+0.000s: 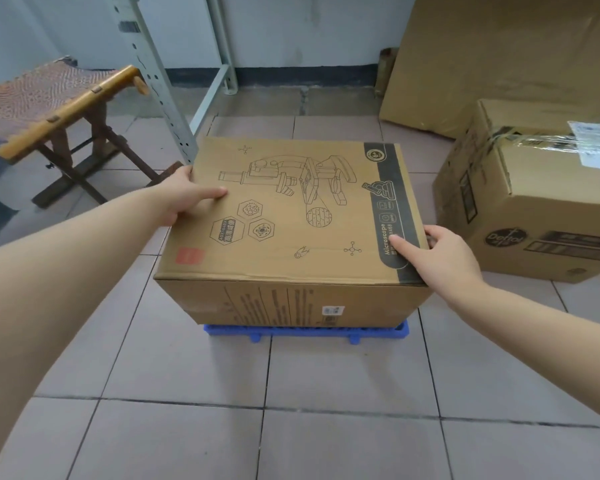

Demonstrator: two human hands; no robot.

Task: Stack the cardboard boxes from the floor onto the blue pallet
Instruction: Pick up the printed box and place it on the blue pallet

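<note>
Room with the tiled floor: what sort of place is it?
Probably a small storeroom or stockroom. Brown printed cardboard boxes sit on a low blue plastic pallet and on the floor, and the grey perforated metal upright of a shelving rack stands by the wall.

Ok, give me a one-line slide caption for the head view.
Both hands, left hand and right hand, grip the microscope box sitting on the blue pallet.

A storeroom, by its looks: a slotted metal shelving upright [146, 74], shipping cartons [541, 188] on a bare tiled floor [326, 393], flattened cardboard [492, 57] against the wall.
</note>
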